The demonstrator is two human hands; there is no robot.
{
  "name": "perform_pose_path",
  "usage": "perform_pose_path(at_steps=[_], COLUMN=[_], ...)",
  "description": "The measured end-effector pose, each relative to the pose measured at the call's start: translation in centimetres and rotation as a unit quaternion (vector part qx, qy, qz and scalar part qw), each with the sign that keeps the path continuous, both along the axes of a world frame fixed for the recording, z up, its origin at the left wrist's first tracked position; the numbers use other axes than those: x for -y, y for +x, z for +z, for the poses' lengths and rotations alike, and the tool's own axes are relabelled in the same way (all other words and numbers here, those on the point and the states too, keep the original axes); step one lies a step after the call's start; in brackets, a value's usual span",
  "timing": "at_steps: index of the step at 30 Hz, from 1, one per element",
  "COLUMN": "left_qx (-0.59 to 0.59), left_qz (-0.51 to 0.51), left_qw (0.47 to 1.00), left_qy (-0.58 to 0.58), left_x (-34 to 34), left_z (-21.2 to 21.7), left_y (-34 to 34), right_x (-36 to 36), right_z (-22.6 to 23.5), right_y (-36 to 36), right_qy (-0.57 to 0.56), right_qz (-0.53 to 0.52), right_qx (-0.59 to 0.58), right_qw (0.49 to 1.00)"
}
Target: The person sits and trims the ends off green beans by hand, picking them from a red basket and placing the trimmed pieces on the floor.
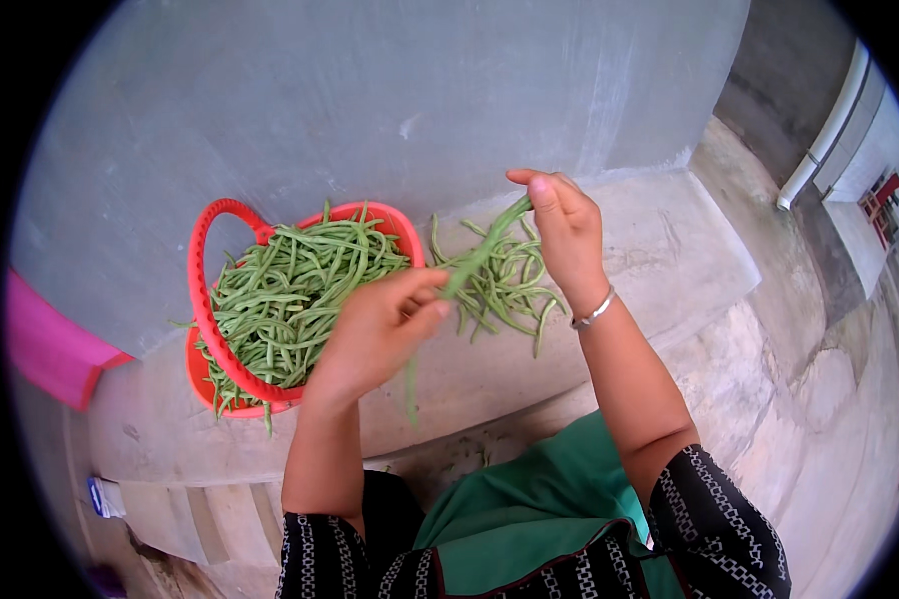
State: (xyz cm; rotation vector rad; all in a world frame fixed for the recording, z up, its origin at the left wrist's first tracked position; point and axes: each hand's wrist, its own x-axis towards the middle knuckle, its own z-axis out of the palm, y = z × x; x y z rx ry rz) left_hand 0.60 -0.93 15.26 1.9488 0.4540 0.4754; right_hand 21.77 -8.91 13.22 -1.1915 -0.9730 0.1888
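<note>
A long green bean (488,247) slants between my two hands, slightly blurred. My right hand (567,230), with a silver bracelet on the wrist, pinches its upper end between thumb and fingers. At the lower end my left hand (380,324) has its fingers closed round the bean. Another thin green piece (411,389) hangs below that hand; I cannot tell whether the two are joined. Left of my hands stands a red plastic basket (402,228) with a raised handle, heaped with green beans (300,285). A loose pile of green beans (509,285) lies on the concrete ledge (659,240) behind my hands.
A grey wall (390,100) rises right behind the basket and ledge. At the far left is a pink object (58,344), partly cut off. A small blue-and-white item (106,497) lies at lower left. To the right, a white pipe (827,125) runs along another wall.
</note>
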Motion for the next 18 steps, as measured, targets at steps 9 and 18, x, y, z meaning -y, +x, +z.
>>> perform_pose_path(at_steps=[9,18], left_qx=[0.194,0.332], left_qz=[0.149,0.22], left_qw=[0.95,0.892], left_qy=[-0.196,-0.217], left_x=[-3.5,-6.4], left_z=[-1.3,-0.5], left_y=[1.2,-1.2], right_x=[-0.9,-1.3], right_z=[-1.5,-3.7], right_y=[-0.6,-4.0], right_qy=[-0.045,-0.253], right_qz=[0.223,0.446], right_qx=[-0.299,-0.178], right_qw=[0.927,0.84])
